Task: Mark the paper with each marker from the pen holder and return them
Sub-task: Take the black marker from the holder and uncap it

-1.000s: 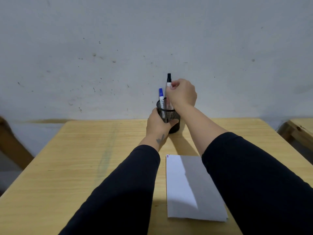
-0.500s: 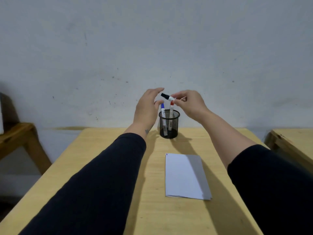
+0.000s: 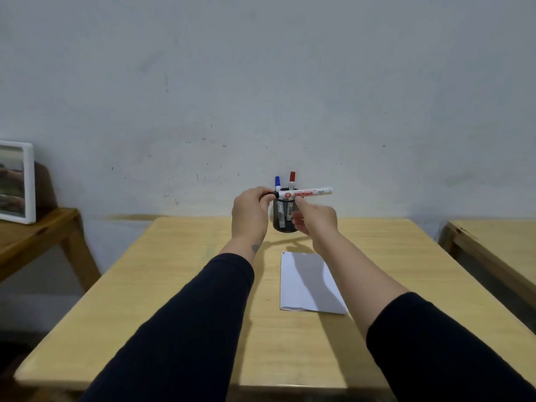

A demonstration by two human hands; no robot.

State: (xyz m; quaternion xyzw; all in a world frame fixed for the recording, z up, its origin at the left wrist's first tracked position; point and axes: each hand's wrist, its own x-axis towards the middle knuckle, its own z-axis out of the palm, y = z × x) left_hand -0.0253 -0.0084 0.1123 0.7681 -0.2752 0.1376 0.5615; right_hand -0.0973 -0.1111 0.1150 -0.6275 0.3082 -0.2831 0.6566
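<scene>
A black-capped white marker [image 3: 307, 193] lies level in the air in front of the black mesh pen holder [image 3: 282, 218]. My left hand [image 3: 251, 211] pinches its black cap at the left end. My right hand [image 3: 316, 219] grips the white barrel from below with thumb and forefinger. A blue marker [image 3: 277, 182] and a red marker [image 3: 292, 179] stand upright in the holder at the table's far edge. The white paper [image 3: 307, 282] lies flat on the table, nearer to me, under my right forearm.
The light wooden table [image 3: 179, 285] stands against a grey wall. A darker wooden side table [image 3: 34, 236] with a white-framed picture [image 3: 17, 182] sits at the left. Another wooden table's edge [image 3: 493, 250] is at the right.
The black marker has come out of the holder and turned level. My left hand left the holder and closed on the marker's cap. The camera view has pulled back and up.
</scene>
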